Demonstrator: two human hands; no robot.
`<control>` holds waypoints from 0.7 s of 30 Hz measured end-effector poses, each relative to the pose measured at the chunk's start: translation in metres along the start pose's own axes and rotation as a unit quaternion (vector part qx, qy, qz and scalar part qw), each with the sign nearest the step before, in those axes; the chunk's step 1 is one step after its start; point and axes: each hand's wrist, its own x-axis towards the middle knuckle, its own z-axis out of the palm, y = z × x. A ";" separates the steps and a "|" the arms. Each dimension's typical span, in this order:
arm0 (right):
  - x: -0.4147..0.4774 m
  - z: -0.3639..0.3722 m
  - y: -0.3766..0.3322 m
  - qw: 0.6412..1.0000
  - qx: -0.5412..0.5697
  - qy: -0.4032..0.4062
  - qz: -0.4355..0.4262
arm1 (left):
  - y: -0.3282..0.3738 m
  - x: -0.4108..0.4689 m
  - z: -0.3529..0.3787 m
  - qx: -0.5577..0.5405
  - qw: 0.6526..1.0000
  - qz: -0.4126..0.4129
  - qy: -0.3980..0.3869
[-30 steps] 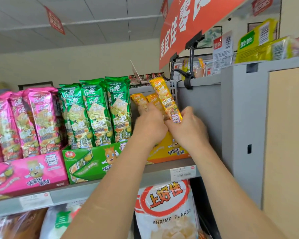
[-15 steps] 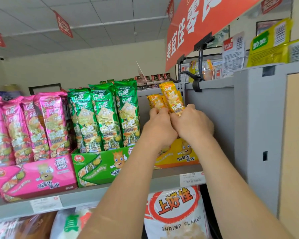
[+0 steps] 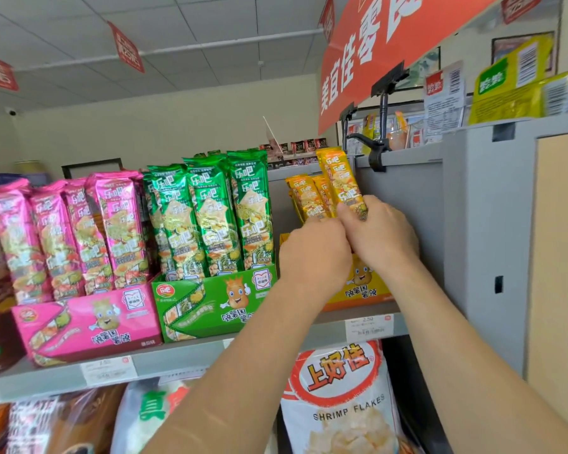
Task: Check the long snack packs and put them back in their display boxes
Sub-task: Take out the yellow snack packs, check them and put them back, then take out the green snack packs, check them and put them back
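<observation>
Shelf: a grey metal shelf with paper price tags on its front edge carries three cardboard display boxes in a row.
Yellow box: the yellow cardboard display box stands at the right end of the shelf, against the grey metal side panel.
Yellow packs: long yellow foil snack packs stand upright in the yellow box; one long yellow foil pack rises higher than the others.
Right hand: the right hand has its fingers closed around the lower end of the raised pack.
Left hand: the left hand is curled at the packs just beside the right hand, touching it; whether it grips a pack cannot be told.
Green box: the green cardboard display box, mid-shelf, holds upright long green foil packs.
Pink box: the pink cardboard display box, at the left, holds upright long pink foil packs.
Below: a white bag printed "SHRIMP FLAKES" sits under the shelf.
Above: an orange hanging sign is clipped to the panel top.
</observation>
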 end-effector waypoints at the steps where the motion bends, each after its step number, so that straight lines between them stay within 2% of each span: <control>1: -0.004 -0.002 -0.001 0.999 0.009 0.024 -0.024 | 0.000 -0.006 -0.003 0.024 0.999 0.015 0.017; 5: -0.021 -0.015 -0.009 0.980 0.066 0.139 -0.125 | -0.009 -0.032 -0.020 0.056 0.995 0.058 0.064; 7: -0.030 -0.024 -0.016 0.968 0.102 0.164 -0.161 | -0.019 -0.046 -0.032 0.046 0.991 0.093 0.089; 9: -0.037 -0.033 -0.028 0.960 0.157 0.151 -0.178 | -0.033 -0.060 -0.047 0.022 0.979 0.144 0.144; 11: -0.039 -0.040 -0.040 0.952 0.226 0.112 -0.175 | -0.052 -0.065 -0.063 0.011 0.948 0.180 0.263; 13: -0.037 -0.044 -0.055 0.949 0.266 0.059 -0.160 | -0.073 -0.060 -0.080 0.029 0.922 0.180 0.341; 14: -0.035 -0.044 -0.062 0.950 0.271 0.029 -0.154 | -0.082 -0.055 -0.090 0.039 0.918 0.175 0.354; 16: -0.033 -0.038 -0.076 0.954 0.258 -0.043 -0.144 | -0.099 -0.041 -0.105 0.056 0.930 0.156 0.327; 19: -0.036 -0.022 -0.093 0.958 0.221 -0.130 -0.124 | -0.117 -0.020 -0.117 0.071 0.968 0.120 0.207; 21: -0.041 -0.012 -0.098 0.966 0.174 -0.151 -0.117 | -0.128 -0.010 -0.116 0.088 0.981 0.108 0.136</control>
